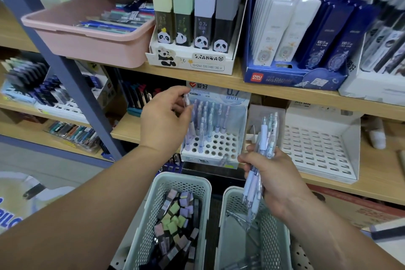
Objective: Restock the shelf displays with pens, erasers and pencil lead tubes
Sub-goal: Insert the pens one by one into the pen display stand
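At the perforated pencil stand (219, 146), left hand (163, 120) pinches one mechanical pencil (186, 99) upright; right hand (274, 180) grips a pencil bundle (266, 136), fingers curled, above a basket (228, 195); barrels probably light, stiff, slick; pinch mid-barrel.

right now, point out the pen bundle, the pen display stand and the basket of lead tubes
pen bundle (264, 133), head view, on the upper barrels
pen display stand (221, 146), head view, on its holed white base
basket of lead tubes (184, 177), head view, on its far rim
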### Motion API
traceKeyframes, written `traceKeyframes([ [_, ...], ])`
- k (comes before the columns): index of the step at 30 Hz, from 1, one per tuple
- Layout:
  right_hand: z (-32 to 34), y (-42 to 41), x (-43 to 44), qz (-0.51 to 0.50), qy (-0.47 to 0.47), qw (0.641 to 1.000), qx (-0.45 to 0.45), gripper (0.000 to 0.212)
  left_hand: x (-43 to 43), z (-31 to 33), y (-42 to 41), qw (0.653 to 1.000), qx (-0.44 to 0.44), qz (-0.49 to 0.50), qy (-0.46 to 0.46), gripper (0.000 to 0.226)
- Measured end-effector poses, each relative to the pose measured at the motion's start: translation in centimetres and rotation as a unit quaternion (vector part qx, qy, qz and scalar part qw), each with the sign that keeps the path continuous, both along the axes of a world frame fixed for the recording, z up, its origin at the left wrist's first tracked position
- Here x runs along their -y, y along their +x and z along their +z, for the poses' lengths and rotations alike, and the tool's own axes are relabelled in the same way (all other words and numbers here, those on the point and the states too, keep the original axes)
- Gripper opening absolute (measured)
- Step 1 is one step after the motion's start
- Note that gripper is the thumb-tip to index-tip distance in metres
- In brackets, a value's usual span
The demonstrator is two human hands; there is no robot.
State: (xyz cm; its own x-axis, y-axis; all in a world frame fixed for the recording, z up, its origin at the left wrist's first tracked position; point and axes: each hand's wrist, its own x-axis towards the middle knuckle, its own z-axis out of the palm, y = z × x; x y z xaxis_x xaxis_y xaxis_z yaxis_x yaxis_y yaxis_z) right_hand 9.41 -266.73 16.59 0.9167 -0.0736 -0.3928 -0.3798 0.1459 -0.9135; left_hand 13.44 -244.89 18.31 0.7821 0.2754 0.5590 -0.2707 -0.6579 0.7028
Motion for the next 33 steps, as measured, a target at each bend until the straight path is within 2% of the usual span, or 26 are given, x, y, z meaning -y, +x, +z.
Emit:
traceKeyframes([
  [10,0.6,-0.1,0.8,0.004,0.003,1.0,0.009,0.022,0.6,-1.8,1.2,0.994,-0.036,0.033,0.098,0.028],
  [21,0.8,-0.3,1.1,0.016,-0.002,1.0,0.014,0.023,0.9,-2.1,1.4,0.991,-0.038,0.063,0.108,0.027],
  [29,0.6,-0.3,0.8,0.016,-0.006,1.0,0.006,0.023,0.2,-3.1,2.0,0.984,-0.008,0.033,0.172,0.024],
  [33,0.5,-0.2,0.7,0.019,-0.003,1.0,0.001,0.024,-0.2,-3.8,2.2,0.984,-0.019,0.002,0.176,0.031],
])
